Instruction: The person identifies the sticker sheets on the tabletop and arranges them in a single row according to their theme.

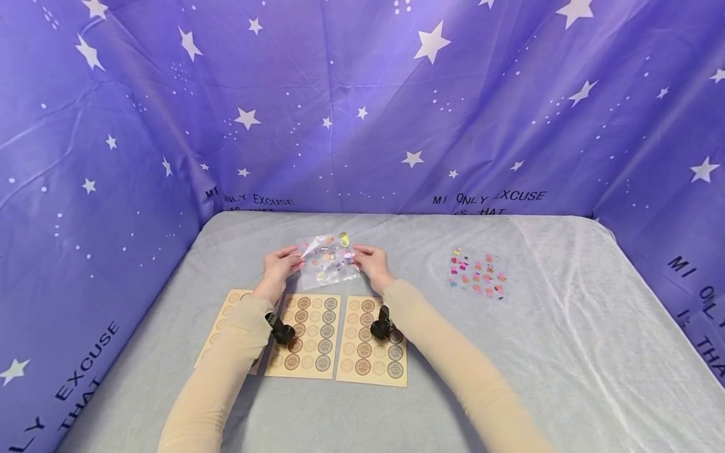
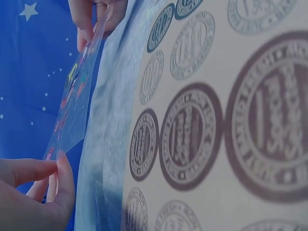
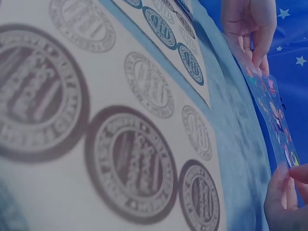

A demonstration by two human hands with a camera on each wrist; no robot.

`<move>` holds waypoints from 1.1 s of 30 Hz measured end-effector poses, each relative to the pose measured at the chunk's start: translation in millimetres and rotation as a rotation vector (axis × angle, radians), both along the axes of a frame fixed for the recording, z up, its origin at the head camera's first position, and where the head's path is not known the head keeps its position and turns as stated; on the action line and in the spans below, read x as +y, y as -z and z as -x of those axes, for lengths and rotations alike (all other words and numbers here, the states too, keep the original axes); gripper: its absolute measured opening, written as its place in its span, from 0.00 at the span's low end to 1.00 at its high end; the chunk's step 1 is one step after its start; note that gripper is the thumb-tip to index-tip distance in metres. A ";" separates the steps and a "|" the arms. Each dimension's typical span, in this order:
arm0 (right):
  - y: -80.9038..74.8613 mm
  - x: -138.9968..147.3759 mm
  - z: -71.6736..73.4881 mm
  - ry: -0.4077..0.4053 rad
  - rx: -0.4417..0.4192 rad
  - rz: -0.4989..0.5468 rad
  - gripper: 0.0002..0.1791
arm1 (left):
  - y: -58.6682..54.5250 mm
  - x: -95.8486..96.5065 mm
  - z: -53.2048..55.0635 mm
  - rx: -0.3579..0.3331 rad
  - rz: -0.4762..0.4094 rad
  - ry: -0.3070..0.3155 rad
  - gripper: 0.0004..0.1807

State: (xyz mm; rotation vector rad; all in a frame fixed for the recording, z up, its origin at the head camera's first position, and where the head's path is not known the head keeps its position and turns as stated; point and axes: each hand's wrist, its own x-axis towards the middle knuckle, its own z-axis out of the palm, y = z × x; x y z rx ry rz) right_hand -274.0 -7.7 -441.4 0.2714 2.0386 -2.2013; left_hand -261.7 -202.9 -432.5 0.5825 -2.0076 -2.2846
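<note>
A clear sticker sheet (image 1: 325,267) with small colourful pictures is held up above the grey cloth by both hands. My left hand (image 1: 279,269) pinches its left edge between thumb and fingers; this grip also shows in the left wrist view, where the sheet (image 2: 74,103) slants upward. On the opposite edge, my right hand (image 1: 374,264) pinches the sheet, with thumb and fingertips meeting in the right wrist view, close to the sheet's (image 3: 276,118) corner. What the small pictures depict is too small to tell.
Under the forearms lie tan sheets of round labels: a left one (image 1: 222,318) partly covered by the sleeve, a middle one (image 1: 308,336) and a right one (image 1: 368,349). Another clear sticker sheet (image 1: 478,275) lies flat to the right on the grey cloth (image 1: 566,352). Purple star-patterned curtains (image 1: 340,145) enclose the table.
</note>
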 end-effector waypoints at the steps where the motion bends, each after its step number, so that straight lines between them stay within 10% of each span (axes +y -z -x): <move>1: -3.3 1.6 -2.7 -0.003 -0.012 0.017 0.20 | -2.2 1.7 -1.3 -0.002 -0.001 0.005 0.23; 33: -13.7 50.9 -27.3 -0.019 -0.193 0.217 0.22 | -17.8 36.2 -23.5 -0.040 -0.064 0.102 0.24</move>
